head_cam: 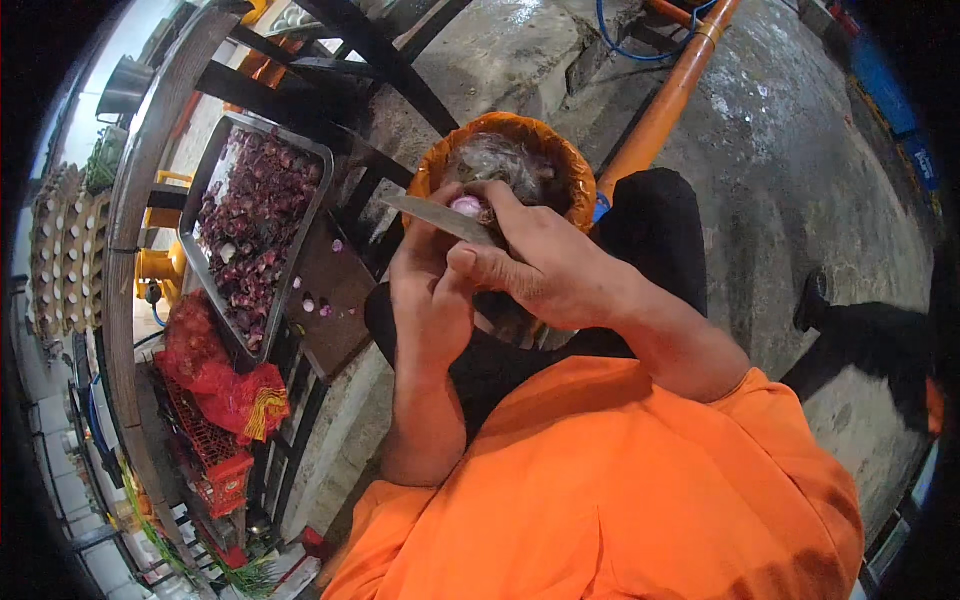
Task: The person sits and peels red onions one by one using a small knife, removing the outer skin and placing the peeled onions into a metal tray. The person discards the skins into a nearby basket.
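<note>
A small purple shallot, partly peeled, sits between the fingertips of my left hand. My right hand grips a knife whose handle is hidden in the palm. The knife's blade points to the left, across the near side of the shallot, and my right index finger reaches to the shallot's far side. Under both hands stands a round bin lined with an orange plastic bag. Inside it lies crumpled clear plastic.
A metal tray heaped with dark red shallots rests at the left beside a brown board with peeled pieces. Nearby are a red mesh sack, a red crate and egg trays. An orange pipe runs ahead.
</note>
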Action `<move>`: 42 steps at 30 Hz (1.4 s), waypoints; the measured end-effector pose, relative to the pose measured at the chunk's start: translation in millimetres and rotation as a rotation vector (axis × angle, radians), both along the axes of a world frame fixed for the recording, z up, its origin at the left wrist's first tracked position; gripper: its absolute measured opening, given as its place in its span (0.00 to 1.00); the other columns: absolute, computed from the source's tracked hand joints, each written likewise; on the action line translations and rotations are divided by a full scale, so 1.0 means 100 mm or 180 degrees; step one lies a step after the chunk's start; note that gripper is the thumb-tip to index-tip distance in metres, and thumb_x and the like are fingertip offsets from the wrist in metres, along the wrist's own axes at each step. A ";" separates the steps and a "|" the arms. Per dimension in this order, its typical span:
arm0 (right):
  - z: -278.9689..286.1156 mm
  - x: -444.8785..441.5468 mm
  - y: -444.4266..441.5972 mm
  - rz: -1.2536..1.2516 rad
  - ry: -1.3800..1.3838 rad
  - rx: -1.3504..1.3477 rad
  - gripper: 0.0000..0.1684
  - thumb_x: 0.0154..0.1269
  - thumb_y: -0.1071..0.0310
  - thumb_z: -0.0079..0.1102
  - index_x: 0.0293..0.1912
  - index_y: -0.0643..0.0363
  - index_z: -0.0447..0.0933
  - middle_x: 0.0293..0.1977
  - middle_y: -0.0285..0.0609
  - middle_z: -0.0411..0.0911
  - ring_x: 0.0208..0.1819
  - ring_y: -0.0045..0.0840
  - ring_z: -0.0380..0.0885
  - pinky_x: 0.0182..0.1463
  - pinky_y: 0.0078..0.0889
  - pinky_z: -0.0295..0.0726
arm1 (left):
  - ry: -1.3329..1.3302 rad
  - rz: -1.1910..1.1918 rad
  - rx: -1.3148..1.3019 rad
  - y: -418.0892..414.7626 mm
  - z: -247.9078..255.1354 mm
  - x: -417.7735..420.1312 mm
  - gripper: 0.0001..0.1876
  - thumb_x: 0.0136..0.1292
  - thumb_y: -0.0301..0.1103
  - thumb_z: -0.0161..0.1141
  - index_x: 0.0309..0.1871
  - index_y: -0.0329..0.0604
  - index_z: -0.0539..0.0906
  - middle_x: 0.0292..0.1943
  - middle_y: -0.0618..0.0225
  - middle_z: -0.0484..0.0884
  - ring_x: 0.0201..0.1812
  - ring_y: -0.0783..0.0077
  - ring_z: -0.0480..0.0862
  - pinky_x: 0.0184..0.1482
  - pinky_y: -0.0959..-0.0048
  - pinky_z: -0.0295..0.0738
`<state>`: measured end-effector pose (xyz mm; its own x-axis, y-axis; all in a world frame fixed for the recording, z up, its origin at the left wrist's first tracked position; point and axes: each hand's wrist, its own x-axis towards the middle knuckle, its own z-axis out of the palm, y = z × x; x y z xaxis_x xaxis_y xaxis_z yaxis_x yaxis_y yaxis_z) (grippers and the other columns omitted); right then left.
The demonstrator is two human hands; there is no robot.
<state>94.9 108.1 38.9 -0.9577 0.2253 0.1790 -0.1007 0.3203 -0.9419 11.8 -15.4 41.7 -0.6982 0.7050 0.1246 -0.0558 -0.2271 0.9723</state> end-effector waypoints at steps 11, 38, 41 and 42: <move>0.07 -0.06 0.02 -0.0270 -0.0165 -0.0316 0.27 0.67 0.46 0.50 0.40 0.65 0.71 0.30 0.55 0.78 0.35 0.43 0.79 0.38 0.38 0.74 | 0.0276 0.0071 -0.0404 -0.03 0.00 0.04 0.17 0.62 0.21 0.54 0.55 0.31 0.72 0.45 0.65 0.78 0.45 0.77 0.78 0.49 0.79 0.72; 0.11 -0.03 0.05 0.0005 -0.0208 0.0002 0.36 0.66 0.44 0.49 0.56 0.68 0.61 0.37 0.61 0.77 0.43 0.54 0.75 0.47 0.45 0.72 | 0.0085 -0.0132 -0.0028 -0.03 -0.10 -0.09 0.23 0.64 0.33 0.60 0.58 0.32 0.70 0.51 0.63 0.76 0.48 0.75 0.76 0.52 0.76 0.71; 0.10 0.01 0.07 0.0126 -0.0230 0.0180 0.36 0.66 0.43 0.48 0.55 0.69 0.62 0.35 0.61 0.77 0.42 0.54 0.76 0.46 0.46 0.72 | 0.0237 -0.0308 -0.0041 -0.04 -0.05 -0.12 0.24 0.61 0.31 0.62 0.59 0.31 0.70 0.49 0.64 0.77 0.48 0.74 0.77 0.52 0.76 0.71; 0.09 0.01 0.07 0.0104 -0.0264 0.0219 0.36 0.66 0.42 0.48 0.54 0.69 0.62 0.34 0.61 0.77 0.41 0.54 0.75 0.45 0.47 0.72 | 0.0323 -0.0192 -0.0304 -0.04 0.03 -0.09 0.24 0.60 0.30 0.62 0.58 0.31 0.71 0.48 0.64 0.77 0.47 0.75 0.77 0.52 0.76 0.71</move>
<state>95.6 115.1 48.4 -0.9765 0.1837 0.1126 -0.0346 0.3824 -0.9233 2.8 -18.9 44.5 -0.6414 0.7573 0.1229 0.0333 -0.1325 0.9906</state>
